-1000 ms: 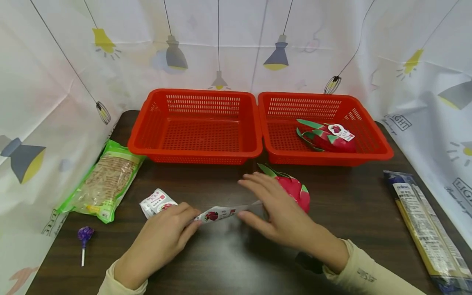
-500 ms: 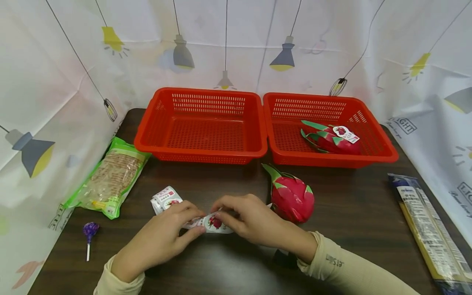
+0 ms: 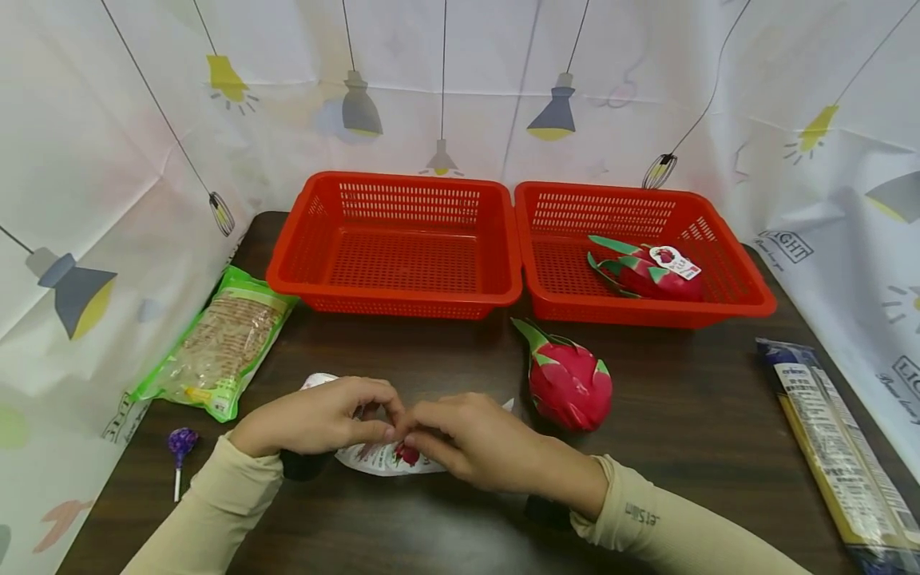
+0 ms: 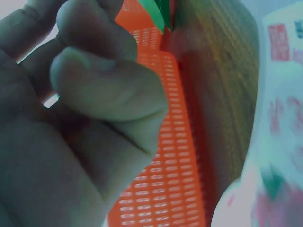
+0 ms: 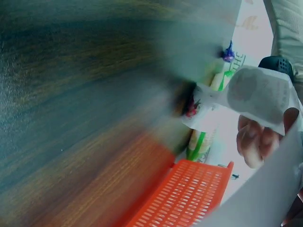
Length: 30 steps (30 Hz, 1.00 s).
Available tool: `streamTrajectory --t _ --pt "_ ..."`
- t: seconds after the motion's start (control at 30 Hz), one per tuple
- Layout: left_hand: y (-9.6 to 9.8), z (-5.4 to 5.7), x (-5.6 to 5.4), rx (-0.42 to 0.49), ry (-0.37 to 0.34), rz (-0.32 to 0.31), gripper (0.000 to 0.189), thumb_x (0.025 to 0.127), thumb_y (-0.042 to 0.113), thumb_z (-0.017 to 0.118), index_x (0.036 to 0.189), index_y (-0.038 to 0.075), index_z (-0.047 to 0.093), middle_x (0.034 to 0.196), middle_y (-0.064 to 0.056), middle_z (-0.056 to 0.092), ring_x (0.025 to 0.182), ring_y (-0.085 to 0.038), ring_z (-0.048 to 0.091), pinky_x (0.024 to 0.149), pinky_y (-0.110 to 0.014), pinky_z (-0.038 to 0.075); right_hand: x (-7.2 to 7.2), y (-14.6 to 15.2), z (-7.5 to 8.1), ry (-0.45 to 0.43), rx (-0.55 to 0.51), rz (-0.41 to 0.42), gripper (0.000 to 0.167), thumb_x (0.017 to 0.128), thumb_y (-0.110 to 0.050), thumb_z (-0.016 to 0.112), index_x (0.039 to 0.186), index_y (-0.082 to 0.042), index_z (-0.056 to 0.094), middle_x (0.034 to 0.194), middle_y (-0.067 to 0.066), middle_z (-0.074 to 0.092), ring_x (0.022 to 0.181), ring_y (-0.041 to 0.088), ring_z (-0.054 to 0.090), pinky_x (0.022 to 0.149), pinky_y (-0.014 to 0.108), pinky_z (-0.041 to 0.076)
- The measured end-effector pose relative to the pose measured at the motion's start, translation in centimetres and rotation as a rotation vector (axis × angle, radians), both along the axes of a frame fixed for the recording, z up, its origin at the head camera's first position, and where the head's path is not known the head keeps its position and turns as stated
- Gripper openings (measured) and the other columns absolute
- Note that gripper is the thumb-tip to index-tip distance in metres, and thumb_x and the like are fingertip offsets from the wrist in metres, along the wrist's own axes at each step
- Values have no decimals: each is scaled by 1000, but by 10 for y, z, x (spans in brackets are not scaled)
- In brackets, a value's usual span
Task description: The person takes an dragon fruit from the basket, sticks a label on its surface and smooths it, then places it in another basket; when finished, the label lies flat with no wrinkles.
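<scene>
A strip of white stickers [image 3: 384,461] printed with red dragon fruit runs beneath both hands, with part of it hidden. My left hand [image 3: 334,415] pinches at the strip's upper edge with thumb and forefinger; the exact contact is hidden. Right beside those fingertips, my right hand [image 3: 477,439] holds the strip between thumb and fingers, and a strip end sticks out behind it. In the right wrist view, the pale back of the strip [image 5: 260,92] hangs by the left fingers. A red dragon fruit [image 3: 571,387] with green leaf tips lies on the table behind the right hand.
Two red baskets [image 3: 395,302] stand side by side at the back; the right basket [image 3: 647,311] contains a labelled dragon fruit [image 3: 636,279]. A green-edged food packet [image 3: 223,343] and purple lollipop [image 3: 181,447] lie left. A long yellow-blue packet [image 3: 826,439] lies right.
The right hand has moved left from beside the dragon fruit to meet the left fingertips on the sticker strip. The left hand has turned and moved slightly, its fingers now more curled.
</scene>
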<state>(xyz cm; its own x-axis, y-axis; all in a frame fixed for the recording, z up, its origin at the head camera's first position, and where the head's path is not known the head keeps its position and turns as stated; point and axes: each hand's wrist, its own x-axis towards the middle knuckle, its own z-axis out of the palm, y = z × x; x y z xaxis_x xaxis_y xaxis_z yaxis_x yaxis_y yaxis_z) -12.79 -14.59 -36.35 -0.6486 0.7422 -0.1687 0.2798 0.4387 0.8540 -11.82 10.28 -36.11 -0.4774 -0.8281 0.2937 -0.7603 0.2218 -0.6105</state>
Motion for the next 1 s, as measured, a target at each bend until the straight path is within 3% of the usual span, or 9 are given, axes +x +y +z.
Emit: streamTrajectory --t 0.17,0.43,0.53,0.7,0.87,1.0 --pt "3 -3 -5 -12 -44 1 10 100 22 66 94 13 63 85 3 63 72 -11 64 63 -25 52 0 1 -5 -10 -8 -4 6 100 -12 65 104 -14 69 87 -7 72 75 -2 57 70 11 48" --pt "5 -7 -13 -35 -25 -18 13 99 16 66 88 11 65 80 4 62 68 -9 62 63 -24 53 -2 3 -13 -12 17 -14 6 102 -14 63 104 -14 68 90 -6 70 79 0 56 74 13 48" --pt "7 -8 -16 -67 -52 -12 13 99 12 65 86 10 65 77 3 60 64 -11 62 60 -27 56 -1 5 -16 0 50 -33 5 102 -17 63 103 -17 68 101 -5 68 93 4 59 83 19 51" --pt "14 -15 -23 -195 -47 35 18 98 5 63 81 11 65 73 3 57 58 -13 61 56 -29 57 4 14 -17 -124 48 -82 4 101 -20 65 103 -21 68 122 -1 63 118 13 56 97 30 51" --pt "19 -21 -27 -322 13 101 20 96 1 61 79 11 65 69 2 57 52 -12 58 50 -27 52 6 28 -18 -237 -56 -102 5 101 -19 64 104 -21 67 104 -9 65 101 5 58 87 27 53" --pt "23 -30 -28 -448 136 180 22 91 1 63 74 14 64 65 3 57 53 -11 56 53 -27 47 5 41 -22 -307 -72 -143 4 101 -18 64 104 -19 67 96 -6 68 87 3 59 76 23 54"
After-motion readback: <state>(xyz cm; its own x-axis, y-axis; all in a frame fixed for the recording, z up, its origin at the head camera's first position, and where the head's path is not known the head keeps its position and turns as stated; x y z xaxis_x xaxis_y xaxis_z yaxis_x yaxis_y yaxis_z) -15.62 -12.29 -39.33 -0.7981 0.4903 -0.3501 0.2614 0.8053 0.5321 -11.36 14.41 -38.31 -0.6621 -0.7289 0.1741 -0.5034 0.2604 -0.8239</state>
